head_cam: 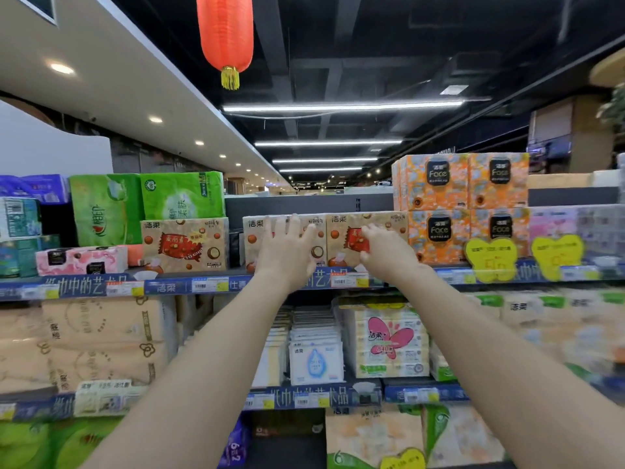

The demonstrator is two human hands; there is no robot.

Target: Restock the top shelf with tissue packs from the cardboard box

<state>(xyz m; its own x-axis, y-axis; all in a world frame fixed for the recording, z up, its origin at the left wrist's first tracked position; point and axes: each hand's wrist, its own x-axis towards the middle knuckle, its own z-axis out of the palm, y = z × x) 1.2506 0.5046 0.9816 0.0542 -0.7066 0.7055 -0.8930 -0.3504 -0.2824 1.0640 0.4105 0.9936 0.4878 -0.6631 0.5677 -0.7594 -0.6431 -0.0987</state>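
Two beige tissue packs with red labels stand side by side on the top shelf (189, 286). My left hand (287, 247) lies flat with straight fingers against the front of the left pack (257, 238). My right hand (385, 248) touches the front of the right pack (345, 231), its fingers bent at the lower part of the red label. A third pack of the same kind (184, 245) stands further left, apart from these two by a dark gap. The cardboard box is out of view.
Orange "Face" tissue boxes (463, 208) are stacked two high right of the packs. Green tissue packs (145, 204) and a pink box (81, 260) sit at the left. Lower shelves hold more tissue. A red lantern (225, 32) hangs overhead.
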